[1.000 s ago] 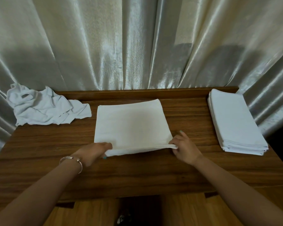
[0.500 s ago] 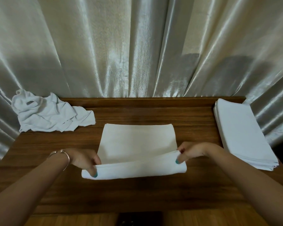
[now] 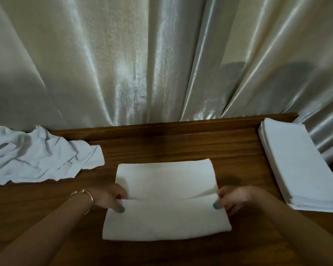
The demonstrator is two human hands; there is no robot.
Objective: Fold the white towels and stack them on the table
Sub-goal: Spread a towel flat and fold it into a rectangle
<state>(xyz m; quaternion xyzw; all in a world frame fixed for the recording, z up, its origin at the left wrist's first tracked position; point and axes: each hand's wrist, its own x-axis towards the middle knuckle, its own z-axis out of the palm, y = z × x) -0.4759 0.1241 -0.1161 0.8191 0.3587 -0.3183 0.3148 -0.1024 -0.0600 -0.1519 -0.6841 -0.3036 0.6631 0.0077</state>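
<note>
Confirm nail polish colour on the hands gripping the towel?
Teal, seen on the left hand and right hand pinching the white folded towel; head view.

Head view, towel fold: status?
Left hand and right hand pinch white towel's near flap. Fold incomplete. Folded white stack right; crumpled white pile left. Nothing obstructing.

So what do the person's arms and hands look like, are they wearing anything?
Both forearms are bare, with no sleeves in view. The left hand has a thin metal bangle round its wrist. The right hand wears nothing at the wrist that shows. The nails that show on both hands are painted teal. No gloves or rings can be made out.
</note>
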